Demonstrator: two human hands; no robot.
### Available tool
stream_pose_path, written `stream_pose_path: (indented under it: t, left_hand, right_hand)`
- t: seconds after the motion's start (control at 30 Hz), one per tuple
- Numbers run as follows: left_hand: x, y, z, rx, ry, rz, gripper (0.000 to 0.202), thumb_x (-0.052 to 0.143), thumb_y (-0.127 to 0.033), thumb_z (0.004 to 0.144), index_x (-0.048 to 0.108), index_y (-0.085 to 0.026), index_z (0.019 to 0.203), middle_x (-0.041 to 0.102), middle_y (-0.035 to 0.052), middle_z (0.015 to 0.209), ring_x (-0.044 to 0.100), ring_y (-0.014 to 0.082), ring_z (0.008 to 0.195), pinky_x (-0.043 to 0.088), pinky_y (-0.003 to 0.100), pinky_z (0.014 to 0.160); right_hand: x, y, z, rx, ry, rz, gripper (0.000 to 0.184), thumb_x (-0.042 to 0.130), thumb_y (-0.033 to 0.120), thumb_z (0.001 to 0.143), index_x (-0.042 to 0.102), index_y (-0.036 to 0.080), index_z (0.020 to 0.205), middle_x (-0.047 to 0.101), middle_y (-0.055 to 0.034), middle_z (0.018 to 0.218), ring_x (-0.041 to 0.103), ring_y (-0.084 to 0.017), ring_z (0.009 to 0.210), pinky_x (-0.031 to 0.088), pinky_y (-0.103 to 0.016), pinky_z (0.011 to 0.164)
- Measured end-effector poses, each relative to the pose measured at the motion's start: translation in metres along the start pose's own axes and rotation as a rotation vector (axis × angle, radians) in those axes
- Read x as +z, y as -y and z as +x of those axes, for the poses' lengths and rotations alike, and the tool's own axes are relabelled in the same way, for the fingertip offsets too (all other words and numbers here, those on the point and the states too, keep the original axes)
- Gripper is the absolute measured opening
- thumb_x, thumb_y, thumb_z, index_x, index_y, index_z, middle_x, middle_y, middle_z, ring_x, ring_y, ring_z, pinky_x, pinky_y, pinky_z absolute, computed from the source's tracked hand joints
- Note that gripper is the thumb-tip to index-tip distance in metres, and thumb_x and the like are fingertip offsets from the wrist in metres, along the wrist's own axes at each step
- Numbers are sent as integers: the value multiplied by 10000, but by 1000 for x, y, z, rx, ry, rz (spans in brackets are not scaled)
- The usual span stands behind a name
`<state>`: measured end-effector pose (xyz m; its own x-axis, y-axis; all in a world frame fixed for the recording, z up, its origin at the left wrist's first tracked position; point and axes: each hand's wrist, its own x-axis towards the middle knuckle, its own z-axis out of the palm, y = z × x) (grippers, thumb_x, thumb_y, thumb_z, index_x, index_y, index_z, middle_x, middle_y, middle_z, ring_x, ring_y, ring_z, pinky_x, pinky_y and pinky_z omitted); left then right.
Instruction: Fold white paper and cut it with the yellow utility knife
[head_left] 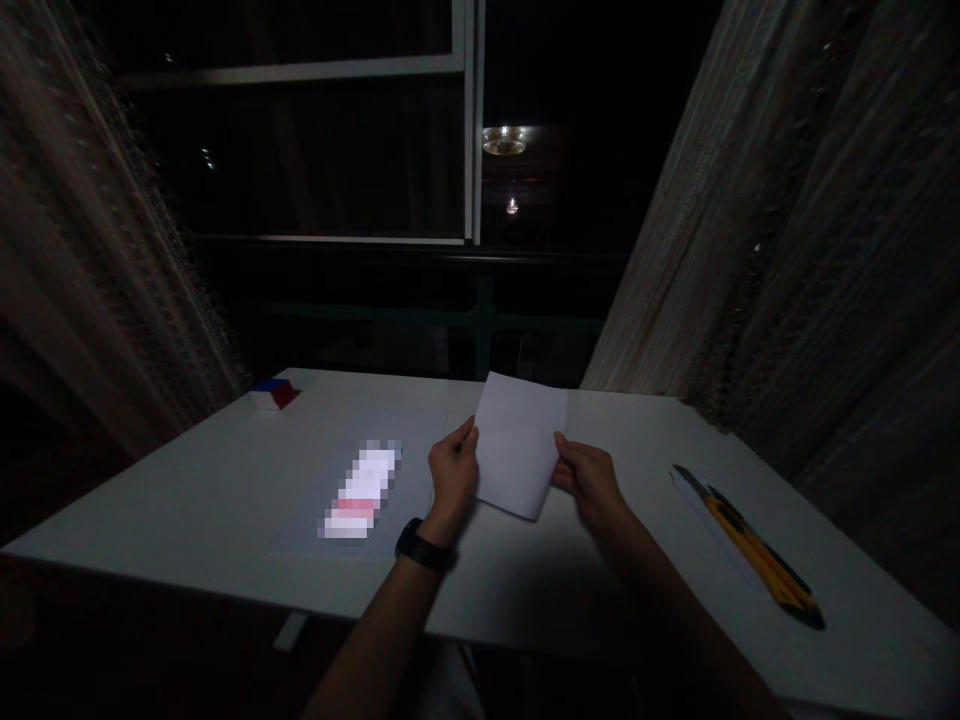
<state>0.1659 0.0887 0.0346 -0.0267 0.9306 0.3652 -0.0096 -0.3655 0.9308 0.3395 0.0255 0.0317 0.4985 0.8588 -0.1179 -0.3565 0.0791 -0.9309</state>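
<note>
A white sheet of paper (519,445) is held up above the table, tilted, its lower edge slightly curved. My left hand (454,468) pinches its left edge between thumb and fingers; a dark watch (424,545) is on that wrist. On the opposite edge, my right hand (589,477) grips the paper with the thumb in front and fingers behind. Left of my left hand lies a lit phone (361,492), its screen blurred out, on another pale sheet (300,535).
The white table (195,500) stands before a dark window with a white frame (471,120). A yellow and black utility knife (750,550) lies at the right. At the back left sits a blue, red and white block (272,394). Curtains (675,230) hang on both sides.
</note>
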Motion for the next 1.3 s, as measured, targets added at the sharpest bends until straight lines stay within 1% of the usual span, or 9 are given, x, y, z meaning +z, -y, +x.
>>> stream_pose_path:
  t: [0.17, 0.4, 0.53, 0.6, 0.67, 0.87, 1.0, 1.13, 1.3]
  left_hand:
    - [1, 0, 0, -29, 18, 24, 271, 614, -209, 782, 685, -158, 1038, 689, 88, 1039, 647, 229, 977, 471, 374, 907]
    - [-3, -1, 2, 17, 30, 93, 244, 610, -180, 774, 701, -171, 1000, 689, 84, 1040, 638, 236, 1003, 456, 376, 928]
    - [-3, -5, 3, -1, 77, 169, 243, 611, -210, 775, 703, -158, 993, 692, 100, 1017, 654, 244, 960, 479, 371, 884]
    - [-3, -5, 3, -36, 88, 161, 255, 636, -217, 754, 703, -153, 991, 702, 102, 983, 668, 241, 914, 493, 365, 858]
    - [-2, -3, 3, -56, 91, 138, 264, 649, -192, 737, 703, -155, 993, 708, 97, 966, 674, 234, 894, 495, 360, 854]
    - [-3, 4, 5, -52, 64, 130, 257, 642, -180, 741, 704, -162, 989, 703, 91, 996, 656, 232, 957, 473, 361, 896]
    - [-3, 5, 6, -61, 85, 125, 259, 640, -162, 746, 702, -143, 997, 701, 96, 1002, 656, 228, 957, 470, 348, 906]
    - [-3, 5, 7, -72, 77, 117, 261, 642, -143, 745, 700, -137, 999, 702, 98, 996, 659, 227, 948, 473, 351, 900]
    - [-4, 3, 7, -64, 49, 100, 274, 627, -127, 759, 688, -134, 1026, 698, 98, 1006, 654, 222, 962, 465, 351, 914]
  right_hand:
    - [-4, -2, 5, -76, -35, -35, 390, 807, 438, 538, 658, 99, 662, 620, -37, 521, 564, -124, 435, 500, -233, 418]
    - [-5, -3, 6, -19, -22, -101, 387, 821, 425, 500, 640, 101, 608, 631, -61, 530, 588, -152, 440, 529, -273, 435]
    - [-8, -6, 10, -126, -74, -177, 414, 794, 477, 511, 638, 101, 584, 574, -17, 459, 530, -121, 399, 494, -250, 409]
    - [-9, -8, 12, -193, -107, -230, 426, 773, 504, 530, 642, 101, 580, 554, -3, 440, 505, -111, 389, 475, -237, 396]
    - [-10, -9, 12, -215, -118, -258, 426, 761, 513, 542, 643, 106, 579, 553, 0, 444, 500, -108, 397, 469, -232, 394]
    - [-5, -4, 4, -69, -48, -207, 415, 809, 458, 481, 545, 138, 485, 542, 6, 434, 523, -113, 404, 509, -253, 427]
    - [-3, 1, 1, -56, -41, -197, 418, 823, 421, 452, 504, 151, 445, 524, 16, 405, 511, -108, 370, 493, -238, 393]
    - [-3, 2, 1, -71, -42, -196, 397, 818, 416, 470, 528, 145, 473, 546, 13, 432, 527, -104, 396, 505, -227, 419]
    - [-4, -2, 2, -13, 1, -191, 393, 823, 426, 464, 591, 125, 565, 603, -17, 511, 567, -121, 449, 531, -250, 463]
